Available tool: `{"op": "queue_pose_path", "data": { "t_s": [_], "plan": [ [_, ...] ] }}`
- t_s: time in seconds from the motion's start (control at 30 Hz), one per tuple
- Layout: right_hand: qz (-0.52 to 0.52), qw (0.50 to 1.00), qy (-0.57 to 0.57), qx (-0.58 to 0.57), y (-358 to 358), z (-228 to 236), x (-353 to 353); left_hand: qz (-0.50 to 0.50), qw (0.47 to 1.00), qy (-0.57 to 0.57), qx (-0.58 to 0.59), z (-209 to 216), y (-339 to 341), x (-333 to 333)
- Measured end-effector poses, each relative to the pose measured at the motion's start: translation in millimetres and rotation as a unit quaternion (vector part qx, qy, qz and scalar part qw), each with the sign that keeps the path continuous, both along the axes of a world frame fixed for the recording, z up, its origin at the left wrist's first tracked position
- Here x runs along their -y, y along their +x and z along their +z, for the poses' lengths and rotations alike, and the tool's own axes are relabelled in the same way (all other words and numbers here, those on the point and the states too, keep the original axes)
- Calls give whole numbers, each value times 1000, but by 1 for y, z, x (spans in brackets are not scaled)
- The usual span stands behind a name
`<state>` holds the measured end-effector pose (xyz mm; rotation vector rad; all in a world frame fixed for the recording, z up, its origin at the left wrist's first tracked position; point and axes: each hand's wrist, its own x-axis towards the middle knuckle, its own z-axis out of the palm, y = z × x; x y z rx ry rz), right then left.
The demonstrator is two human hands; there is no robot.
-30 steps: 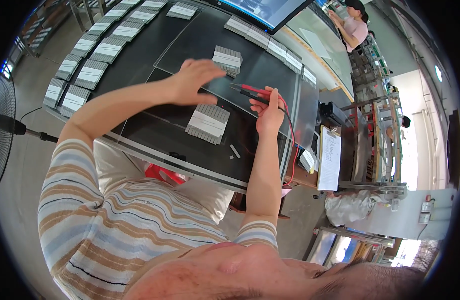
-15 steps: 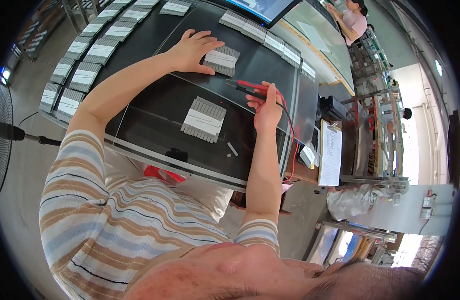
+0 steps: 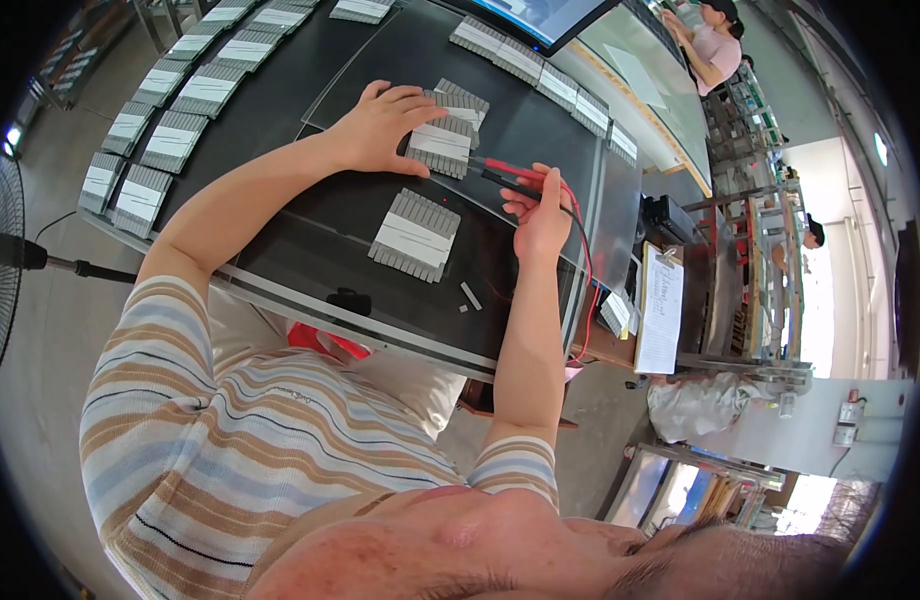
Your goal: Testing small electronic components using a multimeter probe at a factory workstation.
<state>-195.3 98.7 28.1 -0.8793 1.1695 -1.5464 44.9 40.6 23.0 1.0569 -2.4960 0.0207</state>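
My left hand (image 3: 385,130) spans a flat grey ribbed block with a white band (image 3: 442,146), thumb at its near side and fingers at its far side. A second ribbed block (image 3: 466,105) lies partly under or behind it. In my right hand (image 3: 540,212) are two test probes, one red (image 3: 510,170) and one black (image 3: 505,183), pinched side by side. Their tips point left and reach the right edge of the held block; whether they touch cannot be made out. Nearer to me, another ribbed block (image 3: 415,235) lies on the black tabletop (image 3: 310,235).
Rows of similar blocks (image 3: 172,142) line the table's left side, and more (image 3: 540,78) run below a monitor (image 3: 550,20). Two small grey strips (image 3: 470,296) lie near the front. A clipboard (image 3: 660,315) rests at right; red and black leads hang beside my right arm. A person (image 3: 715,50) works farther off.
My left hand has drawn a block toward me, uncovering another behind it. My right hand has brought the probe tips to that block's right edge.
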Motion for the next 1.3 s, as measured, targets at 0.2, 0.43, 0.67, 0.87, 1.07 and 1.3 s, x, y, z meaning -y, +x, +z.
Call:
{"op": "queue_pose_path", "data": {
  "t_s": [0.2,0.43,0.67,0.87,1.07,1.3],
  "plan": [
    [-4,1000,4,-2,-2,0,-1,-10,1000,1,-23,8,0,8],
    [-1,1000,6,1,-1,1,-1,19,999,-36,-13,7,0,25],
    [-6,1000,-2,2,-2,2,-2,-32,999,-40,11,18,-8,2],
    [40,998,17,-40,-1,1,-1,-28,999,36,23,3,-9,-17],
    [53,996,13,-68,4,-4,0,-40,999,32,7,2,-9,-18],
    [39,998,6,-39,6,-3,-2,-38,998,43,3,5,-6,-20]
  ]
}}
